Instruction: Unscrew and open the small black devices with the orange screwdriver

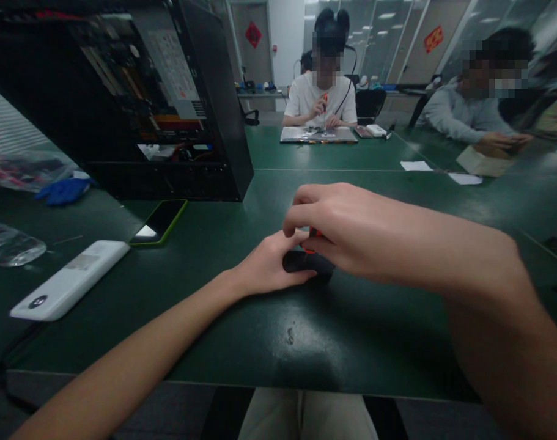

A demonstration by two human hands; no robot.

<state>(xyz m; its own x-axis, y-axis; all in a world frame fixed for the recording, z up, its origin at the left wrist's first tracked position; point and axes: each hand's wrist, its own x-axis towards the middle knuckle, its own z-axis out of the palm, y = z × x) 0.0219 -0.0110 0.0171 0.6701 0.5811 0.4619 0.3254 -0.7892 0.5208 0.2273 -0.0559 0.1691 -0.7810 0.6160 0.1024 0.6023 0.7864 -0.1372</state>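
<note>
My left hand (269, 264) lies at the middle of the table, thumb and fingers closed around a small dark block-like object (323, 265) resting on the tabletop. Just above it, my right hand (340, 223) curls its fingers around a screwdriver (309, 248) with a red and black handle. Most of that handle is hidden by the fingers, and a thin shaft seems to point down at the dark object. The two hands nearly touch. What exact kind the dark object is cannot be made out.
An open black computer case (235, 140) stands at the back left. Before it lie a green-edged phone (161, 223) and a white power bank (74, 278) with a black strap. A plastic bottle (12, 244) and blue glove (63, 191) are farther left. Two co-workers sit across the table (223, 348).
</note>
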